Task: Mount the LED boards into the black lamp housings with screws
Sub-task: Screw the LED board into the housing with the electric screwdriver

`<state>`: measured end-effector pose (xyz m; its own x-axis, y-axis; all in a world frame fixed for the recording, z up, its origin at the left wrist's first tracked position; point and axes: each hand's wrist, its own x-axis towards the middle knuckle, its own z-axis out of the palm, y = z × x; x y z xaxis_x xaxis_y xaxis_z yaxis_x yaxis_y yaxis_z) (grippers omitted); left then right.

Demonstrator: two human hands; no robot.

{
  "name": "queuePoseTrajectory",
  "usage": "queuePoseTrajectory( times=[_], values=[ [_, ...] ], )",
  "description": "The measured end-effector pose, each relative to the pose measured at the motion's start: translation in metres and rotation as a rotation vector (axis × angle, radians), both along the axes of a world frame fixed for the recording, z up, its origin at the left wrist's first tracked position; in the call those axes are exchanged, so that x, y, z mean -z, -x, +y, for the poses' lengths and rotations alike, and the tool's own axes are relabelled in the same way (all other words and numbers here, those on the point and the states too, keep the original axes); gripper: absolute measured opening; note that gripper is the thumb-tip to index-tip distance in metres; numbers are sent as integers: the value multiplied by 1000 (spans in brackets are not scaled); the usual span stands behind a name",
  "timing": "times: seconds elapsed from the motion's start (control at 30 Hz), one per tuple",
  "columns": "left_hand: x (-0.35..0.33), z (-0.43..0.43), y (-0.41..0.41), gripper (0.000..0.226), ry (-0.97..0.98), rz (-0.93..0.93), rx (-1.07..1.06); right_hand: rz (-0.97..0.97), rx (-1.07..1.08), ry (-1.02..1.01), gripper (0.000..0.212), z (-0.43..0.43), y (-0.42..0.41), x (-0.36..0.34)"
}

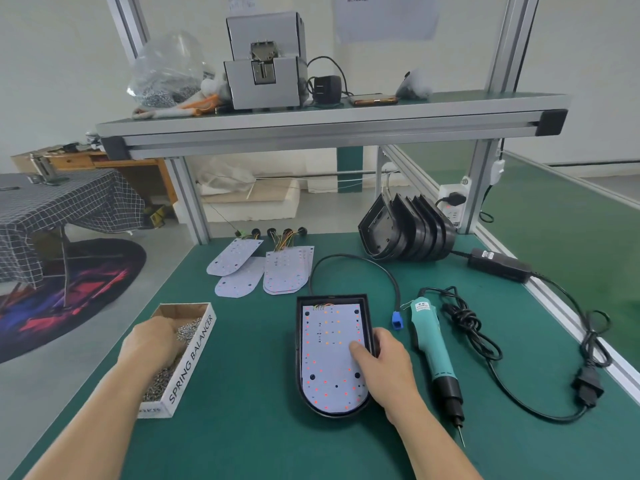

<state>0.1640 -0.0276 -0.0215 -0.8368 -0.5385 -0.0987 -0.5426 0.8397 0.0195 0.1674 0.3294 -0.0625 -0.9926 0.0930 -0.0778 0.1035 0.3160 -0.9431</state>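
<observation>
Body insp., head cam: two forearms and hands in view, both bare. No sleeve or cuff visible back from the fingers up to frame edge. Left hand (152, 341): no glove, ring, watch or wrist strap seen. Right hand (388, 362): same, no glove, ring or strap; thumbnail short, unpainted. No markings, tape or dressings on either forearm.

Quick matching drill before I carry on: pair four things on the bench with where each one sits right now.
Things:
1. left hand
2. right hand
3. electric screwdriver
4. spare LED boards

Places:
A. lying on the mat, right of the housing
B. in the screw box
C. spread on the mat behind the housing
D. on the housing edge, thumb on the board

Pairs: 1-B, 2-D, 3-A, 4-C
</observation>
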Motion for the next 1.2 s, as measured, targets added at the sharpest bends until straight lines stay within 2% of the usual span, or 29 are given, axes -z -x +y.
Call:
queuePoseTrajectory(
  times=[0.1, 0.2, 0.33, 0.43, 0.57, 0.63, 0.67, 0.73, 0.77, 0.83, 0.87, 0.93, 1.0, 1.07, 1.13, 1.2],
  values=[
    [6, -2, -2, 14, -41, 29, 61, 2, -1, -11, 21, 1, 1, 1],
    [12, -3, -3, 23, -89, 166, 25, 10, 2, -14, 23, 1, 1, 3],
    [13, -4, -9, 29, -106, 257, -5, 25, 3, -16, 21, 1, 1, 4],
    [12, -7, -15, 24, -243, 364, -87, 34, 7, -20, 23, 1, 2, 5],
    [10, -7, -21, 17, -810, 616, -365, 41, 5, -28, 22, 1, 3, 6],
    [5, -10, -21, 13, -1194, 710, -477, 43, 6, -31, 22, 1, 3, 6],
    [2, -12, -22, 14, -1450, 756, -534, 45, 9, -32, 22, 1, 3, 7],
    [-4, -16, -24, 31, -1974, 879, -652, 50, 12, -31, 21, 1, 3, 7],
    [-5, -18, -26, 48, -2163, 933, -683, 52, 14, -30, 21, 1, 4, 7],
    [-7, -16, -27, 82, -2402, 1021, -688, 50, 18, -28, 21, 1, 4, 8],
    [-6, -14, -28, 88, -2478, 1072, -687, 50, 20, -27, 22, 1, 4, 8],
    [-2, -9, -29, 85, -2601, 1163, -739, 48, 20, -29, 23, 1, 4, 9],
    [4, -8, -30, 61, -2677, 1199, -842, 46, 21, -26, 21, 1, 4, 9],
    [8, -10, -30, 44, -2680, 1159, -847, 45, 21, -17, 20, 1, 4, 9],
    [7, -9, -31, 56, -2594, 1083, -702, 47, 21, -15, 18, 1, 4, 9],
    [1, -4, -30, 70, -2428, 972, -519, 44, 19, -20, 19, 1, 4, 9]
  ],
)
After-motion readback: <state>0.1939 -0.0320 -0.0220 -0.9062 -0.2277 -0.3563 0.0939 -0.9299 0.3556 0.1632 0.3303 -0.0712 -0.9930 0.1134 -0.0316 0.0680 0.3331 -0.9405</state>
